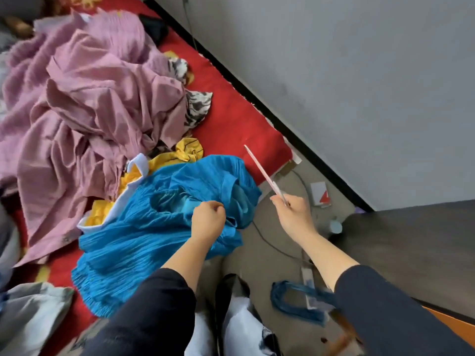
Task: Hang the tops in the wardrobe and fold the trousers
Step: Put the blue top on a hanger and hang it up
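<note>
Left hand (208, 218) is curled into a fist, bunching a fold of the blue pleated garment (144, 235); this garment lies over the near edge of the bed and hangs toward the floor. The bed carries a red cover (231, 116). At its left a pale grey cloth (30, 312) is cut off by the frame. Farther back lies a big heap of mauve garments (90, 98). A yellow garment (185, 152) pokes out between that heap and the blue one, and a black-and-white patterned cloth (195, 104) shows at the heap's right edge.

The right hand (293, 211) pinches a thin pink strip (262, 170) at its lower end. It is seen edge-on and slants up over the bed corner, and I cannot tell whether it is a hanger.

Below is grey floor (282, 253) with a dark cable (270, 242), a red-and-white card (321, 195) and a loop of blue cloth (295, 301), blurred and partly behind the right sleeve. A grey wall (334, 73) with black skirting (257, 98) runs diagonally. A dark furniture top (411, 247) is cut off at the right.
</note>
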The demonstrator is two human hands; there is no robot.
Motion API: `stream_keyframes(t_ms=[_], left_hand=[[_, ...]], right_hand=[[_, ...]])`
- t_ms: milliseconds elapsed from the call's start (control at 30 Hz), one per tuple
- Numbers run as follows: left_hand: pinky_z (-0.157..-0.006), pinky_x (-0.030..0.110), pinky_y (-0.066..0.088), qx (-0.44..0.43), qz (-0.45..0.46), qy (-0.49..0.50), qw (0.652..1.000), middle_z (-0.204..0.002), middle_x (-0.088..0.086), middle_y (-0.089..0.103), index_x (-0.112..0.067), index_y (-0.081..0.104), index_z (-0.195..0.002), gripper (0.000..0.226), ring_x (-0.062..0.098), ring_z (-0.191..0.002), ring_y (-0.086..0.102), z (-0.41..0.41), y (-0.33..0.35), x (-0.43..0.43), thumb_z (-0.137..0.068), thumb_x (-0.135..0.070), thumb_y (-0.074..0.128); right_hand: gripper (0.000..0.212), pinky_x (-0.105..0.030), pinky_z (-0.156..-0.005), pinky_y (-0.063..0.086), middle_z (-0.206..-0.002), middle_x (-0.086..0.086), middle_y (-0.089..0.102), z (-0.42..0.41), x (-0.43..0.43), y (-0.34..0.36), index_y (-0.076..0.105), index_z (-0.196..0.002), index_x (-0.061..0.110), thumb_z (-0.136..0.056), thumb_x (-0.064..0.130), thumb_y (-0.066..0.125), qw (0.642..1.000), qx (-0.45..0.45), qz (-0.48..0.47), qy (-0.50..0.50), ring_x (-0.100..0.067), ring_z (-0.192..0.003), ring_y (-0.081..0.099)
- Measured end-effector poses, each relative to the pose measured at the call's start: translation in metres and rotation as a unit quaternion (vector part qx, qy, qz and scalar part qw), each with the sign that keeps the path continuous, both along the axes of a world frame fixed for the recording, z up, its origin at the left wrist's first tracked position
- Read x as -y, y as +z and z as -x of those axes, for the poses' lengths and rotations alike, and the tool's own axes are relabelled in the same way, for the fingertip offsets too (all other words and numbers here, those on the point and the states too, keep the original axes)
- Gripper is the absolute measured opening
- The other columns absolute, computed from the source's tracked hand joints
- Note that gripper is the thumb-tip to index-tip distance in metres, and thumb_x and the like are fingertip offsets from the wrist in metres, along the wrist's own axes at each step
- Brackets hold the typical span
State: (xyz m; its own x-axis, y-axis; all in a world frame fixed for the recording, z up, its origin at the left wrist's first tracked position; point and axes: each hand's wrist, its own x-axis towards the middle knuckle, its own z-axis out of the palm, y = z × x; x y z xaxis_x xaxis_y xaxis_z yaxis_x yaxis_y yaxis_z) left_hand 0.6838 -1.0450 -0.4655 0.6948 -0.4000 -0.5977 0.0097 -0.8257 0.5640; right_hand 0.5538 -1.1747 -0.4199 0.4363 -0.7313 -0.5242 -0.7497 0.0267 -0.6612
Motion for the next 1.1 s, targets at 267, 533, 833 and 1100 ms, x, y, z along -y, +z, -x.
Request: stream_keyframes(t_ms=[267, 533, 833, 1100], left_hand=[[-0.051, 0.029, 0.032, -0.163, -0.077, 0.254, 0.95, -0.061, 0.007, 0.046, -0.005, 0.05, -0.074, 0.027, 0.021, -0.053, 0.043, -0.009, -0.052, 0.036, -0.092, -0.025, 0.052], [-0.072, 0.039, 0.047, -0.199, 0.02, 0.48, 0.854, -0.092, 0.011, 0.061, -0.007, 0.057, -0.097, 0.023, 0.032, -0.09, 0.06, -0.018, -0.064, 0.042, -0.089, -0.027, 0.064], [-0.085, 0.044, 0.05, -0.333, 0.128, 0.329, 0.874, -0.09, 0.009, 0.072, -0.01, 0.059, -0.104, 0.045, 0.03, -0.091, 0.068, -0.041, 0.013, 0.007, -0.099, -0.047, 0.035], [-0.097, 0.041, 0.043, -0.388, 0.302, 0.199, 0.848, -0.096, -0.001, 0.073, -0.017, 0.077, -0.081, 0.024, 0.02, -0.104, 0.063, -0.091, 0.133, -0.025, -0.089, -0.019, 0.055]], right_hand=[[0.038, -0.033, -0.061, 0.038, -0.073, -0.009, 0.046, -0.004, 0.01, -0.048, 0.047, -0.06, 0.013, -0.097, 0.023, 0.05, 0.999, -0.021, -0.036, -0.01, -0.023, -0.065, 0.047], [0.037, -0.03, -0.063, 0.038, -0.079, -0.013, 0.051, -0.012, 0.007, -0.048, 0.047, -0.06, 0.022, -0.096, 0.023, 0.05, 1.0, -0.013, -0.019, 0.02, -0.025, -0.073, 0.05], [0.037, -0.028, -0.056, 0.032, -0.071, -0.024, 0.058, -0.037, 0.0, 0.0, 0.063, -0.086, -0.009, -0.092, 0.026, 0.051, 0.998, 0.03, -0.051, -0.009, -0.024, -0.058, 0.046], [0.041, -0.04, -0.06, 0.041, -0.055, -0.007, 0.048, -0.082, 0.013, 0.077, 0.046, -0.066, 0.004, -0.096, 0.031, 0.045, 0.993, 0.113, 0.032, 0.018, -0.024, -0.058, 0.046]])
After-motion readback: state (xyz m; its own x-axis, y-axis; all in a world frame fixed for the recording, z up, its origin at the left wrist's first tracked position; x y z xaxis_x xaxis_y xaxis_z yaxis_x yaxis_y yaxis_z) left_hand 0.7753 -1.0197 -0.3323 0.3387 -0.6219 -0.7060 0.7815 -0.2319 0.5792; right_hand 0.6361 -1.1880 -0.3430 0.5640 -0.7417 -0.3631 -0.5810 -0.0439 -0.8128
